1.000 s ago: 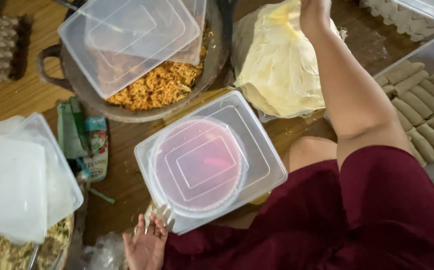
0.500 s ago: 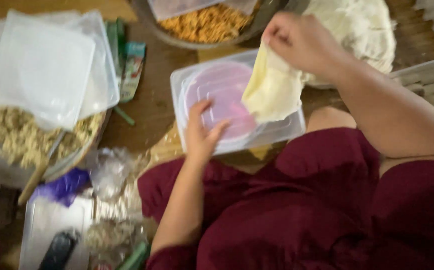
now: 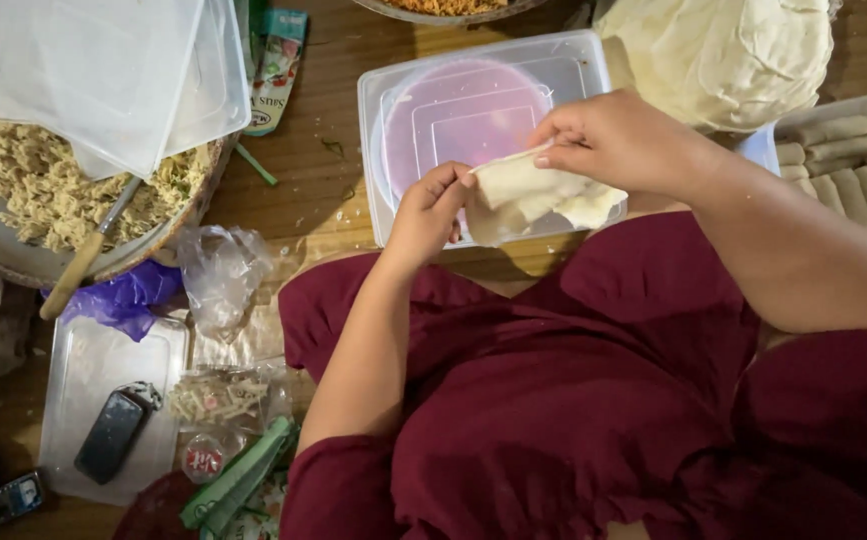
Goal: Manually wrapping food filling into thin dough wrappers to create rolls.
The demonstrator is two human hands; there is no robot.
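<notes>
My left hand and my right hand both pinch one thin, pale wrapper sheet, holding it just above my lap. Behind the sheet lies a clear plastic lid with a pink round plate on it. A tall stack of the same pale wrappers sits to the right of the lid, beyond my right hand.
At the left a round pan of shredded noodle filling holds a wooden-handled spoon, with clear lids on top. Rolled pieces fill a tray at the right. Plastic bags, a phone and sachets lie by my left knee.
My right hand pulled a wrapper off the stack and brought it down over the plate. My left hand rose from the floor and took hold of the sheet's other edge. The camera swung left.
</notes>
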